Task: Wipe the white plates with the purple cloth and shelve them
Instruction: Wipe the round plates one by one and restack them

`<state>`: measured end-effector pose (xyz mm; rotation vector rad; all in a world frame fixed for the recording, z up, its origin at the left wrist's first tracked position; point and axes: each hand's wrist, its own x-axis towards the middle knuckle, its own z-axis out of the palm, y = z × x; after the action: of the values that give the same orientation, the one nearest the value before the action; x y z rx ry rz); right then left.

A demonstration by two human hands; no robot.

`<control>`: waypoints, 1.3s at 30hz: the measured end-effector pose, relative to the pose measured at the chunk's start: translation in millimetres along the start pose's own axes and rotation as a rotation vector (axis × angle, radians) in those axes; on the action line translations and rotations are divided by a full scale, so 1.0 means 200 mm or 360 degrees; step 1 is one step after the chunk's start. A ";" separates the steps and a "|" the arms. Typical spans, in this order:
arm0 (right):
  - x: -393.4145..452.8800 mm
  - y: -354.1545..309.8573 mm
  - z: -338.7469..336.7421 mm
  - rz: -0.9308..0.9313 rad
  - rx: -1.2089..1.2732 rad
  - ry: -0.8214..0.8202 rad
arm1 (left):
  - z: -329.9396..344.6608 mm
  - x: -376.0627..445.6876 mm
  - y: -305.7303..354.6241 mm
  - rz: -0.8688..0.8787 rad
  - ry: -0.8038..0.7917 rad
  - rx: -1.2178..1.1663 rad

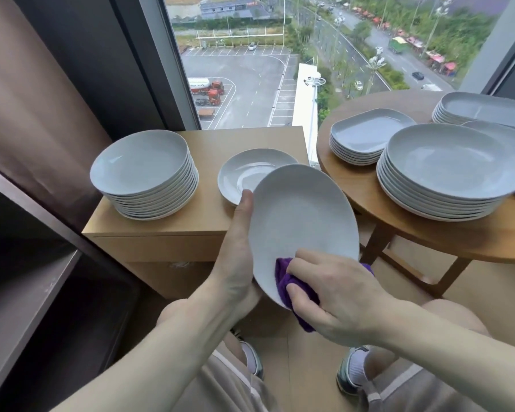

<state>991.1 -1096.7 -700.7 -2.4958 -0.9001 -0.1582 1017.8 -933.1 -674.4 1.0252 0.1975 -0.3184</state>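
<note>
Your left hand (238,251) grips tilted white oval plate (304,221) by rim; right hand (333,295) clenches bunched purple cloth (283,281) w/ pressure at low edge. Risk: plate slips, drops.

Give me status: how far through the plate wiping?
Done: cannot tell; the dark shelf unit shows no plates. In hand: left hand tilts one white round plate while right hand rubs the purple cloth on it. Left: stacks on the wooden cabinet and round wooden table.
</note>
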 end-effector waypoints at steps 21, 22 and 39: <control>0.07 0.11 -0.10 0.0111 -0.0204 0.0543 | 0.10 -0.07 -0.19 -0.0153 -0.0112 0.0292; 0.06 0.07 -0.08 0.0051 -0.0160 0.0495 | 0.10 -0.07 -0.19 -0.0150 -0.0073 0.0305; 0.10 0.25 -0.11 0.0585 -0.0238 0.0167 | 0.03 -0.02 0.03 0.0011 -0.0164 0.0276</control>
<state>1038.9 -1128.7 -696.9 -2.7121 -0.3889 -0.2379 1015.9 -935.1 -666.1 1.1774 0.0742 -0.3860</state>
